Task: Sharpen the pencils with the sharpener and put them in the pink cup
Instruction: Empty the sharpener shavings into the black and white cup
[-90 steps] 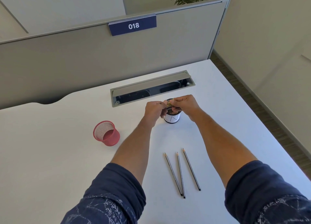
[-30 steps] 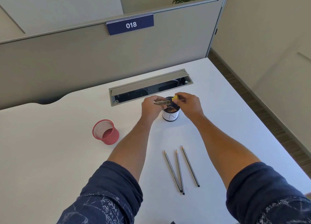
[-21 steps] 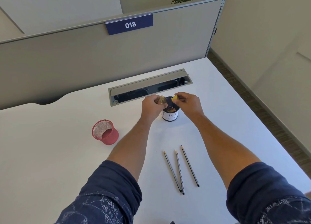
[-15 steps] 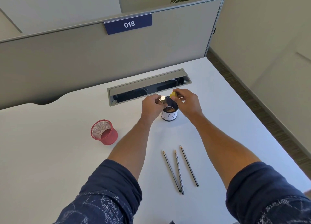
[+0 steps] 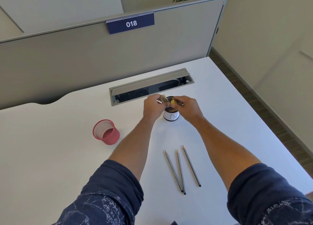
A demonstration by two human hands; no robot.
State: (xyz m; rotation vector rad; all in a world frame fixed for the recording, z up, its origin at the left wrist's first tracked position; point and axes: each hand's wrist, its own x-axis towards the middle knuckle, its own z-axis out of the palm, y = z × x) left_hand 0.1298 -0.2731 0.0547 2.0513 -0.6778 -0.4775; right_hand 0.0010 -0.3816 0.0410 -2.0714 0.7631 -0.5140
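Note:
Both hands hover over a small white pot (image 5: 171, 116) holding brown shavings at the desk's middle. My left hand (image 5: 152, 108) pinches a small clear case (image 5: 163, 98), tilted above the pot's rim. My right hand (image 5: 187, 107) pinches a small yellow sharpener part (image 5: 173, 102) just right of the case. The two pieces are close together but apart. Three grey pencils (image 5: 181, 170) lie side by side on the desk near me, tips pointing away. The pink mesh cup (image 5: 106, 132) stands upright to the left, with nothing visible inside it.
An open cable tray (image 5: 150, 87) is sunk into the white desk (image 5: 50, 157) just behind the pot. A grey partition (image 5: 84, 55) with a blue "018" sign closes the back. The desk's right edge drops to the floor.
The clear case in my left hand has tipped and turned over the pot. My right hand has kept the yellow part beside it. Pencils and pink cup have not moved.

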